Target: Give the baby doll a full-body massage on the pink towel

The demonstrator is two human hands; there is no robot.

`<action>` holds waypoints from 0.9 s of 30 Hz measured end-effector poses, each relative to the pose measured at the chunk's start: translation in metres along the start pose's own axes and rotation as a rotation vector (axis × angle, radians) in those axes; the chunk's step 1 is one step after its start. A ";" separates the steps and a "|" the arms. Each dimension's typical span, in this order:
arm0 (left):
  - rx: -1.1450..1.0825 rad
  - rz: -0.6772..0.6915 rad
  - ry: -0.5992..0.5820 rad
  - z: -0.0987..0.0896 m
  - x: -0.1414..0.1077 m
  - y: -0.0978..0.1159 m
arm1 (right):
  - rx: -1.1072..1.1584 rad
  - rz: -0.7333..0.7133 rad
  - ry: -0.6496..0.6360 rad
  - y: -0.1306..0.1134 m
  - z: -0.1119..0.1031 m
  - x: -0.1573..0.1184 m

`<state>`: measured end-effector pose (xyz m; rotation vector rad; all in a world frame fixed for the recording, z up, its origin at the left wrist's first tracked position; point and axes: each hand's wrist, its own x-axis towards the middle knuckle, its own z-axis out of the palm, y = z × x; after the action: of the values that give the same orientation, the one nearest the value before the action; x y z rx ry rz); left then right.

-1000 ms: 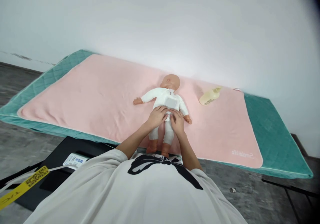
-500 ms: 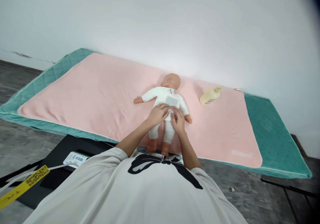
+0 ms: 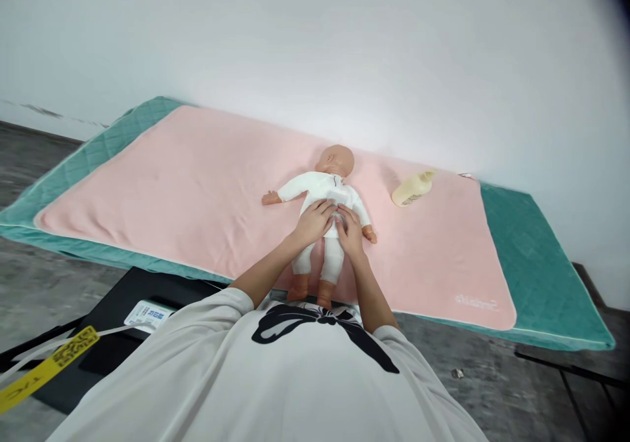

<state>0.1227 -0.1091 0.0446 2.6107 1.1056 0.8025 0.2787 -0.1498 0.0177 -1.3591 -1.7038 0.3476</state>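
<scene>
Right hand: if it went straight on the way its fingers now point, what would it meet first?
Most likely the left hand, just ahead over the doll's back; whether the right hand would touch it or slip past is hard to judge from this view.

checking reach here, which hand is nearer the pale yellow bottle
Right. The right hand rests on the back of the doll, on the side toward the pale yellow bottle but apart from it. The left hand rests on the other side, farther away.
</scene>
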 end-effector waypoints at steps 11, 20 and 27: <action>-0.062 0.044 -0.032 -0.015 0.006 -0.009 | 0.009 0.003 0.020 0.000 -0.004 0.008; 0.009 0.046 -0.093 -0.022 0.023 -0.013 | -0.013 0.004 -0.050 0.004 -0.001 0.029; -0.004 -0.011 -0.135 -0.018 0.022 -0.014 | -0.017 0.031 -0.068 0.007 0.004 0.025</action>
<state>0.1169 -0.0835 0.0633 2.6096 1.0784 0.6147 0.2802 -0.1245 0.0227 -1.4019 -1.7465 0.4022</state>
